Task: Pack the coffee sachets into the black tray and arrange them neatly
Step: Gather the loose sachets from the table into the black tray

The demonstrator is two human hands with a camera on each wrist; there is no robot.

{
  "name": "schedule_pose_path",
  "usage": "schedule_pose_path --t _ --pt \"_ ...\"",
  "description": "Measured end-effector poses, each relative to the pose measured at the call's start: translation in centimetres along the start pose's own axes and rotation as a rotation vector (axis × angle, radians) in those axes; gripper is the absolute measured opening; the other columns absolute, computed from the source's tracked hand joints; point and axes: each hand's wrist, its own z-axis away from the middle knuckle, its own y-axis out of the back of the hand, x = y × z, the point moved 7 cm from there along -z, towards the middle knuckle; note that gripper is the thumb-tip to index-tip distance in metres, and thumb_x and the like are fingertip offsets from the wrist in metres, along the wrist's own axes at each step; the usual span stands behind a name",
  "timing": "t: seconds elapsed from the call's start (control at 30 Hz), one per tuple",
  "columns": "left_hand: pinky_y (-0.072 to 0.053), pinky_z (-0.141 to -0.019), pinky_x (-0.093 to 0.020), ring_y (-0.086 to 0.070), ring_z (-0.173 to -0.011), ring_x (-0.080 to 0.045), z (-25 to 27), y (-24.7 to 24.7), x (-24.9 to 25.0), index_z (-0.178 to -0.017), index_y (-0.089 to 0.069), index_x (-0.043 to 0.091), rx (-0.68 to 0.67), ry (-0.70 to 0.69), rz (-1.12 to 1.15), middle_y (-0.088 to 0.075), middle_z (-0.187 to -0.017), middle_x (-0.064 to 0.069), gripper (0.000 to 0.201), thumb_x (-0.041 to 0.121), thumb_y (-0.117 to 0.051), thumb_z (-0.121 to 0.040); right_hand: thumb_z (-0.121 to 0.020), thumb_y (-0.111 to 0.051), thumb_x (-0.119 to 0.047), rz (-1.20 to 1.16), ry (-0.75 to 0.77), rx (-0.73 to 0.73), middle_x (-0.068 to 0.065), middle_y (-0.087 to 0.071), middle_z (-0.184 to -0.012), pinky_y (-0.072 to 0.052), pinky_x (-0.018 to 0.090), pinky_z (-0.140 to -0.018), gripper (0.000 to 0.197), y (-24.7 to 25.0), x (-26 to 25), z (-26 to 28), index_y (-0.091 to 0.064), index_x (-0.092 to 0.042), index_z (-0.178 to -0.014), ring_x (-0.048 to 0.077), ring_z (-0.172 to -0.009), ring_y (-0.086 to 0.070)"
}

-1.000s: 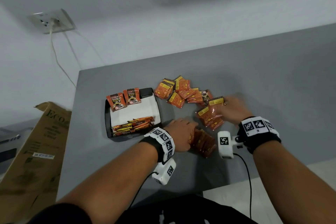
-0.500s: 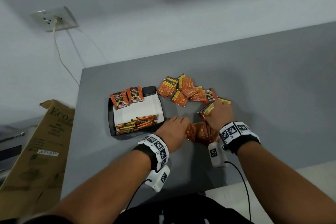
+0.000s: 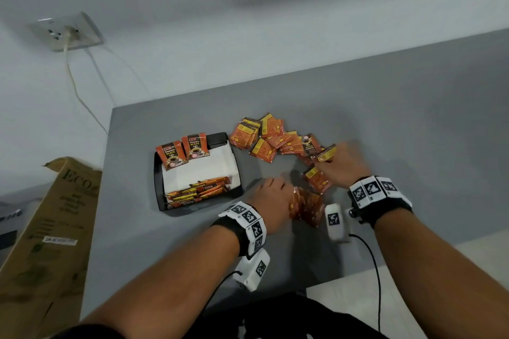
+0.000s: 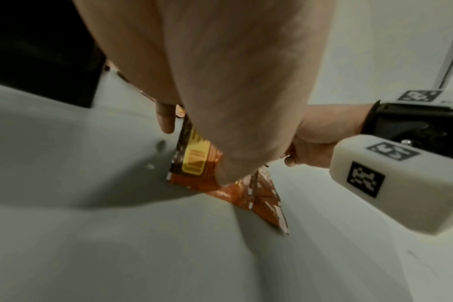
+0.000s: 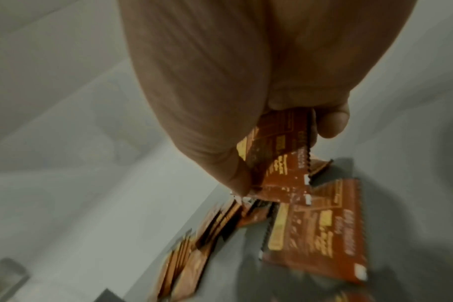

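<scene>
Grey surface [image 3: 385, 124] by a white wall holds the black tray [image 3: 158, 187], where some coffee sachets already sit. Many loose sachets [image 3: 271, 137] lie beside it. The left hand [image 3: 271, 201] curls its fingers round a bunched stack of sachets [image 3: 305, 208]. The right hand [image 3: 341, 165] pinches one sachet [image 5: 279, 159]. The stack looks fanned out, so I think some could slip and scatter, or land crooked in the tray. Two standing packs [image 3: 181, 151] read "D2X" and "BLACK Coffee". A brown box [image 3: 55, 228] says "ECO".
</scene>
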Motion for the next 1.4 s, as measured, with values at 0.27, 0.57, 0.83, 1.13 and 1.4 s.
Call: schedule_pose_path --t 0.27,0.57,0.83,1.13,1.4 --pt "-0.039 -0.106 -0.049 -0.05 -0.119 -0.028 0.2 1.5 -1.6 -0.133 -0.037 0.02 -0.037 0.055 0.204 -0.051 -0.127 -0.008 0.058 0.027 -0.066 -0.084 -0.064 -0.076 -0.047 0.294 -0.102 0.019 0.009 -0.065 -0.106 -0.055 0.04 -0.086 0.059 -4.7 3.4 -1.2 -0.056 -0.015 -0.11 0.033 -0.099 -0.064" --pt "-0.038 -0.108 -0.047 -0.043 -0.127 -0.028 -0.6 0.2 1.0 -0.132 -0.046 0.015 -0.143 -0.05 -0.027 -0.045 -0.136 -0.008 0.051 0.039 -0.059 -0.09 -0.073 -0.08 -0.02 0.19 -0.014 -0.002 0.007 -0.057 -0.117 -0.051 0.035 -0.084 0.058 -5.4 2.6 -0.9 -0.048 -0.013 -0.12 0.028 -0.109 -0.061" --pt "-0.042 -0.097 -0.044 -0.054 -0.114 -0.031 0.2 0.1 0.1 -0.131 -0.039 0.018 -0.062 0.056 0.131 -0.05 -0.129 -0.008 0.053 0.029 -0.066 -0.087 -0.069 -0.079 -0.036 -0.201 -0.14 0.11 0.003 -0.07 -0.078 -0.042 0.022 -0.053 0.038 -0.2 3.3 -2.5 -0.067 -0.008 -0.092 0.02 -0.069 -0.068" --pt "-0.04 -0.105 -0.05 -0.048 -0.116 -0.026 0.0 2.0 1.0 -0.12 -0.056 0.021 -0.111 -0.057 0.086 -0.048 -0.123 -0.005 0.041 0.044 -0.059 -0.086 -0.054 -0.07 -0.07 0.283 -0.307 0.001 0.016 -0.058 -0.116 -0.045 0.042 -0.097 0.087 -3.0 7.3 -5.5 -0.061 -0.012 -0.118 0.035 -0.11 -0.055" --pt "-0.036 -0.109 -0.047 -0.041 -0.131 -0.029 -1.7 0.2 3.7 -0.134 -0.053 0.015 -0.203 -0.179 -0.047 -0.047 -0.138 -0.009 0.05 0.032 -0.061 -0.088 -0.083 -0.073 -0.029 0.043 -0.171 -0.007 0.01 -0.073 -0.09 -0.057 0.038 -0.08 0.025 -0.2 4.4 -0.8 -0.071 -0.006 -0.093 0.029 -0.085 -0.07"
